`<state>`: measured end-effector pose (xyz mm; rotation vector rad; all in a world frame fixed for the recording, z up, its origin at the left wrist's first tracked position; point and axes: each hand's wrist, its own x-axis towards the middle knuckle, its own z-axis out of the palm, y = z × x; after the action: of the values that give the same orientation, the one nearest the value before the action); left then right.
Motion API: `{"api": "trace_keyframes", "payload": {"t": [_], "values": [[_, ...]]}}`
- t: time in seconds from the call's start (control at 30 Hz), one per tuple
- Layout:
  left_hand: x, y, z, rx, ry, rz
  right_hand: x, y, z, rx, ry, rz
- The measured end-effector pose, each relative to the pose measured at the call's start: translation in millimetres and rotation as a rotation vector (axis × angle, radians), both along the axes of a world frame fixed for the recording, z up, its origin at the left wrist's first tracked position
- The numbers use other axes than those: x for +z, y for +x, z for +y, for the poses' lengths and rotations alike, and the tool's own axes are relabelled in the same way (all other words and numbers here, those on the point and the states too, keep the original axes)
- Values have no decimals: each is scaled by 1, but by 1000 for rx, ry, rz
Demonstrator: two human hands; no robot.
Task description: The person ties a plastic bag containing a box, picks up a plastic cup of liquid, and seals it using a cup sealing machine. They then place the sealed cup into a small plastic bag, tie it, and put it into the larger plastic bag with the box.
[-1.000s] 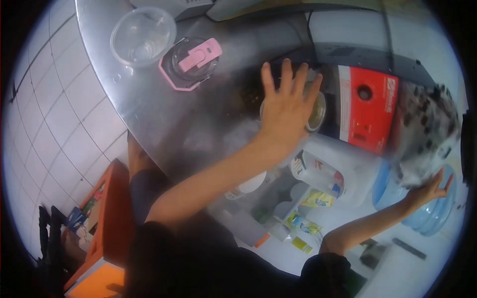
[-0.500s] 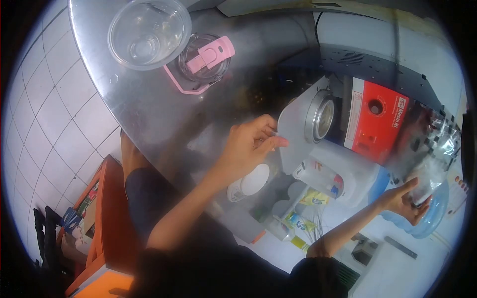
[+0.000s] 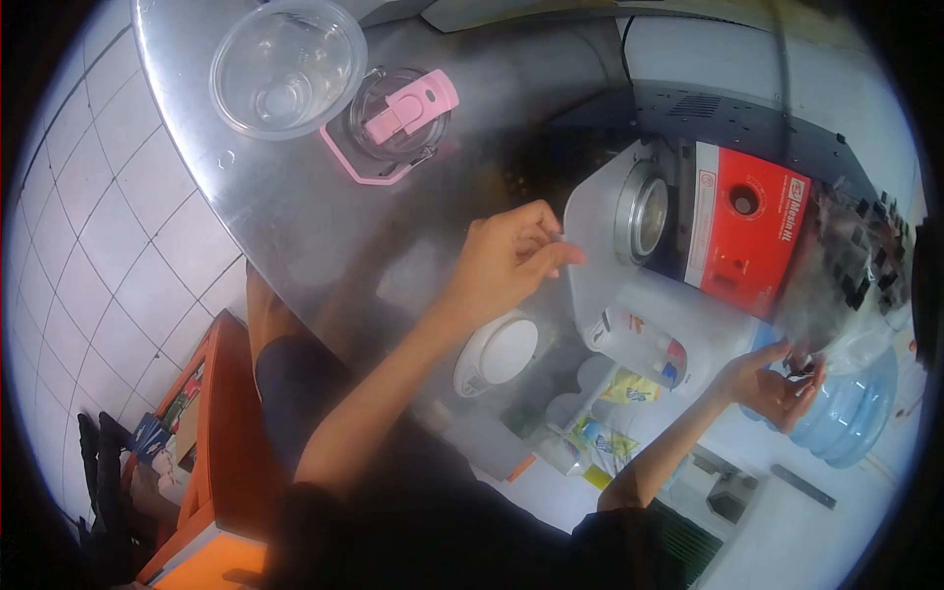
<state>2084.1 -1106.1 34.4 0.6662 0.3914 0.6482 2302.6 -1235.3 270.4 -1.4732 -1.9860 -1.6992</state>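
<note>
My left hand (image 3: 516,258) has its fingers curled, with thumb and forefinger pinched at the near edge of a pale metal tray (image 3: 590,211). A round metal ring (image 3: 649,216) is set in that tray, which juts from a red-fronted machine (image 3: 752,216) with a black knob. Off to the right, my right hand (image 3: 777,383) is palm up, fingers closed at the lower end of a crinkled clear plastic bag (image 3: 855,285) with dark checks. The fingertips blur against the plastic. Below the left hand is a small white kitchen scale (image 3: 497,352).
A clear plastic bowl (image 3: 285,69) and a pink-handled lid (image 3: 403,123) sit at the upper left of the metal table (image 3: 197,108). A blue-capped water jug (image 3: 846,413), a clear printed cup (image 3: 644,344) and yellow sachets (image 3: 629,385) are at the lower right.
The tray and my left hand have shifted slightly right, toward the machine. My right hand has moved left, and the plastic bag has changed shape above it.
</note>
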Motion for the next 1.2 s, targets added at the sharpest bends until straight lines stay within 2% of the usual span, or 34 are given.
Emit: {"api": "trace_keyframes", "payload": {"t": [0.23, 0.33, 0.37, 0.43, 0.5, 0.57, 0.6, 0.67, 0.7, 0.73, 0.77, 0.8, 0.83, 0.87, 0.9, 0.97, 1.0, 1.07, 1.1, 1.17, 1.2], "values": [[3, 64, 10, -1, 36, 42, 20, -4, -9, 73, -7, 9], [1, 99, 16, 34, 72, 28, 40, -11, -14, 88, -27, 165], [0, 107, 18, 35, 94, 42, 57, -11, -19, 95, -18, 161], [4, 117, 24, -27, 90, 73, 105, -5, -28, 199, 36, 385], [8, 124, 26, -96, 90, 102, 151, 15, -13, 186, 151, 262], [13, 133, 29, -177, 2, 131, 218, 54, -19, -403, 41, 27], [13, 140, 29, -186, 31, 121, 236, 76, -8, -293, -77, 217], [10, 152, 26, -149, -129, 68, 281, 141, 8, -493, -317, 53], [9, 158, 26, -190, -184, 67, 279, 148, 22, -662, -369, 7], [7, 162, 26, -235, -238, 71, 291, 203, 5, -852, -402, 329], [6, 163, 25, -230, -196, 61, 297, 243, -4, -1007, -497, 153], [4, 163, 23, -215, -158, 59, 274, 198, 23, -1203, -507, 343], [7, 163, 24, -235, -113, 53, 264, 185, 35, -1387, -570, 298], [10, 163, 27, -267, -107, 110, 259, 197, 25, -1249, -618, 151], [10, 164, 29, -291, -104, 169, 254, 185, 23, -1254, -581, 170], [5, 169, 31, -311, -62, 167, 240, 167, 24, -1201, -430, -221], [2, 170, 31, -332, -57, 169, 242, 167, 18, -1210, -404, -200], [-2, 170, 30, -357, -56, 169, 243, 166, 7, -1037, -423, -354], [4, 168, 33, -374, -85, 157, 243, 155, 5, -1047, -396, -337], [13, 163, 37, -411, -51, 174, 240, 125, -1, -1211, -464, -47], [15, 163, 39, -434, -80, 190, 235, 102, -3, -1220, -442, -28]]}}
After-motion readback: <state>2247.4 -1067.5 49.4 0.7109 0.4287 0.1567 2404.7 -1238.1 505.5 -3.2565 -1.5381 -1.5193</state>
